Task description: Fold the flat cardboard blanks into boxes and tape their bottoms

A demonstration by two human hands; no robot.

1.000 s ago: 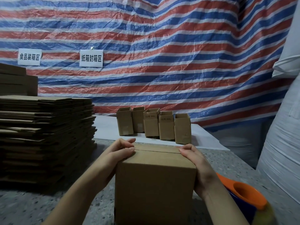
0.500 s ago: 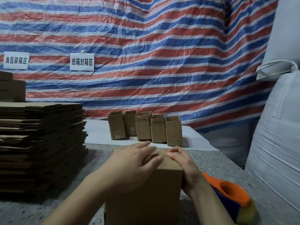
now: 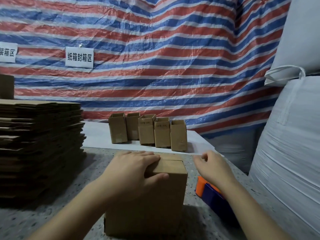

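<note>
blank stack (image 3: 39, 146): far left on table (image 3: 57, 215), flat cardboard piled high, well apart from both hands.
left hand (image 3: 133, 172): lies flat on top of box, fingers straight & spread over the closed flaps, thumb down over the near top edge. Presses, no pinch.
box (image 3: 152, 201): centre-near, upright on table, closed flaps facing up. Flap seam (image 3: 170, 160) runs left–right across the top, bare from fingertips to right edge. No tape visible on it.
done boxes (image 3: 147, 132): row of five, far centre on white sheet (image 3: 97, 135), open tops up.
right hand (image 3: 213, 166): off the box, in air just right of its top right corner, fingers loosely curled, holds nothing.
tape gun (image 3: 207, 189): orange/blue, on table right of box, below & near side of right wrist; partly hidden by forearm.
key relation: dispenser is on right side, so right hand is nearer by far; left is busy pinning flaps. Seam's long axis goes left–right, so tape run prob. goes along that line.
step (judged): flaps shut, taping not begun.
risk: flaps may spring up if left lifts early.
white sacks (image 3: 294, 135): far right, stacked.
</note>
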